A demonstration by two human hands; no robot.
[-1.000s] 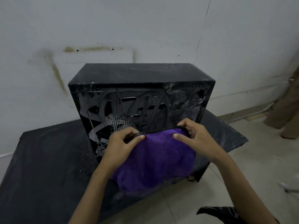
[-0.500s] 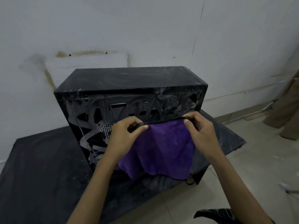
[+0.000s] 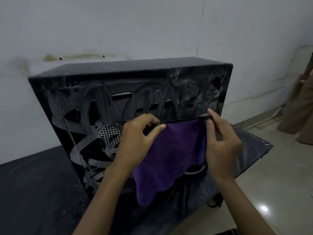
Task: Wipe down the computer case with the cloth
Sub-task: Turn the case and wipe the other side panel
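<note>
A black computer case (image 3: 105, 92) stands on a dark sheet, its near side smeared with grey dust streaks and showing a perforated vent. A purple cloth (image 3: 171, 155) hangs flat against the lower right of that side. My left hand (image 3: 137, 141) pinches the cloth's dark top hem at its left corner. My right hand (image 3: 221, 143) pinches the same hem at the right corner, thumb and forefinger on the edge. The cloth is stretched between both hands and drapes down over the case's bottom edge.
The dark sheet (image 3: 39, 187) covers a low surface under the case. A white wall (image 3: 152, 28) rises right behind the case. Pale tiled floor (image 3: 271, 192) lies to the right, where a person in brown clothing (image 3: 303, 112) stands at the frame edge.
Both hands have lifted the cloth's top hem higher up the case side, and the hands have spread apart, pulling the hem straight. The view has come closer to the case.
</note>
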